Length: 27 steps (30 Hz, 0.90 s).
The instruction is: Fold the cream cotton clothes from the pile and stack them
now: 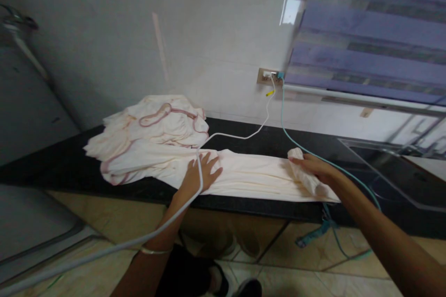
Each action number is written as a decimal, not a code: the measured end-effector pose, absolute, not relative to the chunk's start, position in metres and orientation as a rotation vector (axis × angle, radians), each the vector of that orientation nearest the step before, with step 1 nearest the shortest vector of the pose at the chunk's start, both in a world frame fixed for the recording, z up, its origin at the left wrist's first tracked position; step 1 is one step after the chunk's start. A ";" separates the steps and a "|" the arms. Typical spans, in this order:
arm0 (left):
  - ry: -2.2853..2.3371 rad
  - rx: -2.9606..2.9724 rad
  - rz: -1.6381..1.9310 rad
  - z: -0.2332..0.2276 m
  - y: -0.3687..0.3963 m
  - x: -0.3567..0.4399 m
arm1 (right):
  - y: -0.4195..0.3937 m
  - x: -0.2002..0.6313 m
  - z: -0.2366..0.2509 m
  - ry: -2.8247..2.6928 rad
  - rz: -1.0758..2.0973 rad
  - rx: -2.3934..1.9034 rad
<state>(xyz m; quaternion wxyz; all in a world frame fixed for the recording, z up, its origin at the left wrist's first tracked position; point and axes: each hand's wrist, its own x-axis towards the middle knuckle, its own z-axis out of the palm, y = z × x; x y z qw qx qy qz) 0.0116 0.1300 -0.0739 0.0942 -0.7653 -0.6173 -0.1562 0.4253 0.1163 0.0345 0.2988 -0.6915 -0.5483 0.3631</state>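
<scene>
A cream garment (pixel 256 174) with pink trim lies along the black counter. One long, flat part of it stretches to the right, and the rest is bunched in a heap on the left. My left hand (pixel 202 174) rests on the flat part with its fingers spread. A white charging-type cable (pixel 200 162) passes over the back of that hand. At the right end, my right hand (pixel 315 166) is closed on a rolled white cloth (pixel 303 174), which lies across the garment. Whether this roll is joined to the garment I cannot tell.
A wall socket (pixel 270 77) holds the white cable's plug and that of a teal cord (pixel 303 146), which hangs over the counter's front edge. Behind the counter (pixel 237 206) is a tiled wall. A sink (pixel 390 171) lies to the right, below a purple striped blind (pixel 365 32).
</scene>
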 end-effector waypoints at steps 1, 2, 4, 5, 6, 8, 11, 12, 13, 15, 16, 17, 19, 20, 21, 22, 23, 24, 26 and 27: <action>-1.837 -2.269 -0.472 -0.073 0.130 0.012 | 0.116 0.417 0.033 -1.431 0.996 -1.827; -1.839 -2.272 -0.479 -0.073 0.130 0.012 | 0.117 0.409 0.031 -1.402 1.036 -1.823; -1.834 -2.278 -0.485 -0.073 0.130 0.012 | 0.117 0.393 0.029 -1.383 1.057 -1.804; -1.830 -2.279 -0.483 -0.073 0.130 0.012 | 0.117 0.386 0.027 -1.395 1.040 -1.792; -1.829 -2.277 -0.480 -0.074 0.130 0.012 | 0.117 0.377 0.026 -1.409 1.024 -1.783; -1.830 -2.269 -0.472 -0.074 0.130 0.011 | 0.115 0.362 0.021 -1.456 1.002 -1.770; -1.830 -2.264 -0.463 -0.075 0.131 0.011 | 0.112 0.342 0.011 -1.621 0.980 -1.709; -1.829 -2.265 -0.460 -0.075 0.131 0.011 | 0.112 0.338 0.008 -1.691 0.951 -1.685; -1.826 -2.267 -0.456 -0.075 0.131 0.011 | 0.111 0.335 0.005 -1.756 0.904 -1.662; -1.825 -2.269 -0.450 -0.075 0.131 0.011 | 0.109 0.331 0.001 -1.865 0.763 -1.623; -1.827 -2.268 -0.447 -0.075 0.131 0.011 | 0.107 0.330 -0.001 -1.917 0.688 -1.602; -1.827 -2.267 -0.444 -0.075 0.132 0.011 | 0.105 0.328 -0.002 -1.970 0.617 -1.576; -1.832 -2.265 -0.441 -0.076 0.132 0.010 | 0.100 0.324 -0.006 -2.063 0.486 -1.530; -1.835 -2.265 -0.441 -0.076 0.133 0.010 | 0.096 0.321 -0.009 -2.083 0.426 -1.522; -1.837 -2.267 -0.442 -0.076 0.133 0.010 | 0.092 0.317 -0.013 -2.075 0.364 -1.523; -1.838 -2.268 -0.444 -0.076 0.133 0.010 | 0.087 0.313 -0.017 -2.045 0.294 -1.532; -1.835 -2.268 -0.446 -0.076 0.134 0.010 | 0.082 0.308 -0.022 -2.011 0.220 -1.544; -1.830 -2.269 -0.449 -0.075 0.133 0.010 | 0.077 0.304 -0.027 -1.987 0.147 -1.551; -1.814 -2.273 -0.452 -0.074 0.133 0.010 | 0.070 0.297 -0.035 -1.975 0.030 -1.543; -1.808 -2.275 -0.452 -0.073 0.132 0.010 | 0.067 0.295 -0.037 -1.977 0.001 -1.532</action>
